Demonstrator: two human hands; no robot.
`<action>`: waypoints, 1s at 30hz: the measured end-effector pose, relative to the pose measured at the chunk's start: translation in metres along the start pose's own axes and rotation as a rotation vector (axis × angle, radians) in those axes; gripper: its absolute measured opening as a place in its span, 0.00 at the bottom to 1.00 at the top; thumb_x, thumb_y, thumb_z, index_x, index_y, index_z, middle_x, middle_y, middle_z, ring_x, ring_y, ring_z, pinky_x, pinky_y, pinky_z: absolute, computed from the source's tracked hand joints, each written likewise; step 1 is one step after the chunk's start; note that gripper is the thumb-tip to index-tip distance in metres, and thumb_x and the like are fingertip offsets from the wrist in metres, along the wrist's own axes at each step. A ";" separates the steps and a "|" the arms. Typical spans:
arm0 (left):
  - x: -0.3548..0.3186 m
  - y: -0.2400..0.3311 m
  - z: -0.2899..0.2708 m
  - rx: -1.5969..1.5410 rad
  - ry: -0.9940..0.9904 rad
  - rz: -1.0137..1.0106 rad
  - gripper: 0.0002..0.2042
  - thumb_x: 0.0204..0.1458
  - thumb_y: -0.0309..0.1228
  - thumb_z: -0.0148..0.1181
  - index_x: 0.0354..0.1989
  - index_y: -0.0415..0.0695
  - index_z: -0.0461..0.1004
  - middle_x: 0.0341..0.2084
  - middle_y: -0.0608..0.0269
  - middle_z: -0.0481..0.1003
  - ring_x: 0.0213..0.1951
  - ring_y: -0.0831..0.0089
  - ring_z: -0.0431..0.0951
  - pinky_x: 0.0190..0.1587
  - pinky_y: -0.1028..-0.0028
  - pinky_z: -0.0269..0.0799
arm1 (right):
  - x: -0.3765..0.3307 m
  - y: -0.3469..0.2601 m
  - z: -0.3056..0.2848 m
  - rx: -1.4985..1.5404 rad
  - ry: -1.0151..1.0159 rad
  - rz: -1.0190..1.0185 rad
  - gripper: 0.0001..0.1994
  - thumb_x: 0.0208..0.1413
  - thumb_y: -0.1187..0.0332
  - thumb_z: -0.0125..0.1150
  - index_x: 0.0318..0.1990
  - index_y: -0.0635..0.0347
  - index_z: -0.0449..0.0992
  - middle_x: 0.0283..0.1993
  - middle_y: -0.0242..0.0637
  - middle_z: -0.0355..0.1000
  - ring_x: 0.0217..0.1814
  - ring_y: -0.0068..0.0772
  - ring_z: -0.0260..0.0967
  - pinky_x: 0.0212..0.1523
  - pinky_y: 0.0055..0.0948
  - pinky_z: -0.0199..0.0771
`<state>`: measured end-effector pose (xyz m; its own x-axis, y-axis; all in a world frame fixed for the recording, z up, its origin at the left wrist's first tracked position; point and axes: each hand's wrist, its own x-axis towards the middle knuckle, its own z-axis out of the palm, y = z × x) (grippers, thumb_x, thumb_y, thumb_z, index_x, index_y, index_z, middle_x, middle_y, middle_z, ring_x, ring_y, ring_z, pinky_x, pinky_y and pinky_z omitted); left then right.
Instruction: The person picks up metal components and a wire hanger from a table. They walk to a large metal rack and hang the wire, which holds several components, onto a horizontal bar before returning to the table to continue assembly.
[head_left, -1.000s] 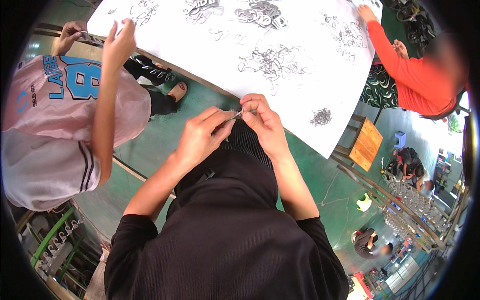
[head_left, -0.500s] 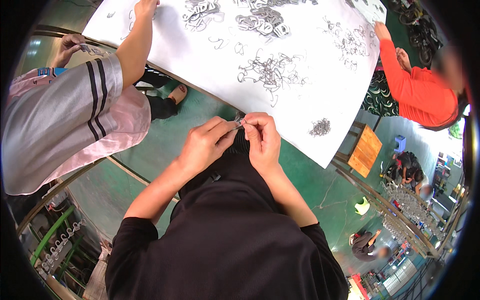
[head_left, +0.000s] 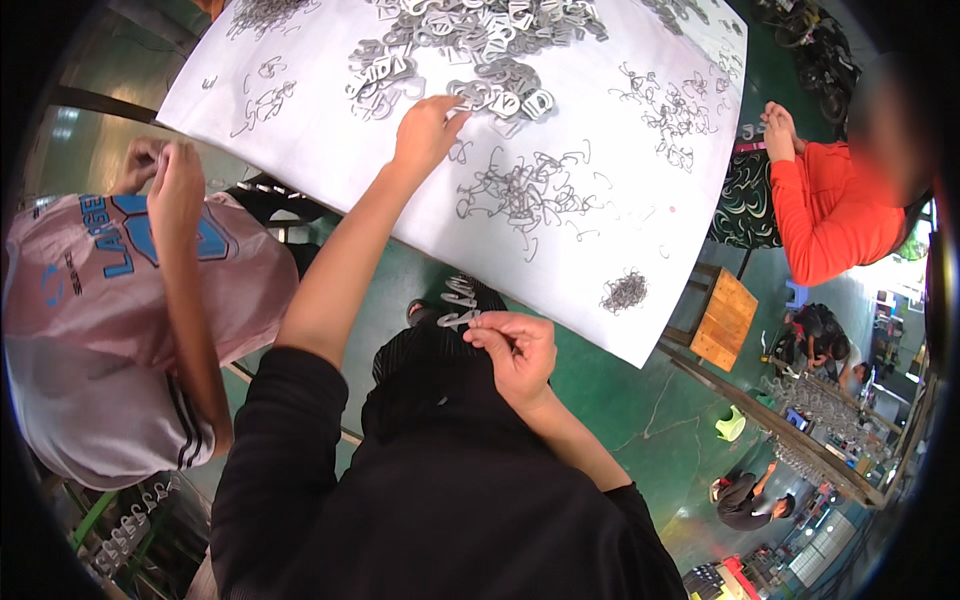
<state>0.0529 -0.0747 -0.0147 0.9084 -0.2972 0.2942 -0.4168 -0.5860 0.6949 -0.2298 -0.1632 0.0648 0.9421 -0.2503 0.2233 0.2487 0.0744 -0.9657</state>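
My left hand point(head_left: 430, 132) is stretched out over the white-covered table point(head_left: 400, 210), fingers apart. Its fingertips are at the near edge of a pile of small flat grey pieces with cut-out openings point(head_left: 515, 88); whether they touch one is too small to tell. Close to my body, my right hand point(head_left: 518, 355) pinches a small grey metal hook point(head_left: 455, 320) between thumb and fingers. Above it, several similar pale curved hooks point(head_left: 458, 290) show in a row against dark striped cloth. A loose heap of thin bent wire hooks point(head_left: 525, 195) lies on the table between my hands and the pile.
A small dark heap of fine parts point(head_left: 625, 290) sits near the table's right corner. More wire hooks point(head_left: 675, 115) lie before a person in orange point(head_left: 840, 210). Another person in pink and grey point(head_left: 130, 300) works at my left. A wooden stool point(head_left: 725, 315) stands right of the table.
My hands have parted: the left moved up and forward to the grey pile, while the right dropped slightly, keeping its pinch. The person at left drew an arm back from the table.
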 end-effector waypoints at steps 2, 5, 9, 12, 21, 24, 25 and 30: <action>0.036 -0.004 0.026 0.161 -0.043 -0.095 0.13 0.49 0.34 0.62 0.43 0.42 0.77 0.35 0.50 0.78 0.35 0.58 0.78 0.39 0.62 0.73 | -0.001 0.003 -0.001 -0.021 0.027 0.010 0.13 0.52 0.84 0.60 0.39 0.64 0.61 0.36 0.48 0.76 0.34 0.32 0.77 0.34 0.27 0.79; 0.061 -0.006 0.040 0.293 -0.139 -0.140 0.14 0.50 0.33 0.61 0.45 0.45 0.76 0.36 0.51 0.78 0.37 0.58 0.78 0.41 0.62 0.74 | -0.001 0.006 -0.005 -0.148 -0.089 -0.026 0.15 0.53 0.88 0.53 0.41 0.65 0.56 0.37 0.53 0.72 0.35 0.34 0.76 0.35 0.29 0.80; 0.059 0.000 0.036 0.215 -0.129 0.004 0.12 0.50 0.32 0.60 0.44 0.48 0.77 0.38 0.51 0.78 0.40 0.58 0.78 0.42 0.63 0.74 | 0.000 0.008 -0.004 -0.174 -0.071 0.008 0.12 0.53 0.87 0.55 0.39 0.66 0.59 0.38 0.50 0.73 0.36 0.33 0.76 0.36 0.28 0.81; 0.042 0.011 0.015 -0.185 -0.197 -0.182 0.12 0.51 0.29 0.57 0.43 0.43 0.77 0.36 0.55 0.79 0.37 0.66 0.80 0.40 0.70 0.75 | -0.002 0.012 -0.002 -0.151 -0.038 0.026 0.10 0.53 0.86 0.56 0.38 0.68 0.62 0.38 0.48 0.74 0.36 0.32 0.76 0.36 0.27 0.80; -0.107 0.051 -0.063 -0.402 -0.263 -0.307 0.17 0.55 0.22 0.54 0.54 0.37 0.68 0.45 0.53 0.76 0.40 0.71 0.80 0.42 0.78 0.73 | -0.003 0.022 0.012 -0.047 0.122 0.078 0.07 0.54 0.81 0.59 0.37 0.66 0.66 0.33 0.41 0.76 0.31 0.24 0.76 0.32 0.22 0.77; -0.138 0.092 -0.093 -0.439 -0.262 -0.348 0.19 0.54 0.19 0.54 0.56 0.37 0.66 0.46 0.53 0.75 0.41 0.71 0.80 0.42 0.78 0.73 | -0.002 0.023 0.014 -0.074 0.124 0.055 0.08 0.54 0.82 0.58 0.38 0.66 0.65 0.34 0.41 0.76 0.31 0.23 0.75 0.32 0.21 0.77; -0.143 0.106 -0.104 -0.442 -0.265 -0.390 0.20 0.53 0.18 0.55 0.56 0.38 0.65 0.47 0.53 0.75 0.41 0.71 0.80 0.42 0.78 0.73 | -0.002 0.024 0.015 -0.072 0.126 0.054 0.08 0.54 0.82 0.58 0.38 0.66 0.65 0.34 0.41 0.76 0.31 0.23 0.75 0.32 0.21 0.76; -0.166 0.119 -0.130 -0.304 -0.367 -0.236 0.13 0.50 0.20 0.59 0.45 0.40 0.77 0.35 0.57 0.80 0.34 0.80 0.79 0.36 0.79 0.73 | -0.001 0.023 0.020 -0.079 0.127 0.031 0.09 0.54 0.82 0.58 0.37 0.66 0.64 0.33 0.40 0.75 0.31 0.23 0.75 0.31 0.20 0.76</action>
<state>-0.1428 0.0032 0.1044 0.8819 -0.4597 -0.1042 -0.1244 -0.4402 0.8892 -0.2204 -0.1415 0.0449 0.9119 -0.3691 0.1793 0.1965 0.0091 -0.9805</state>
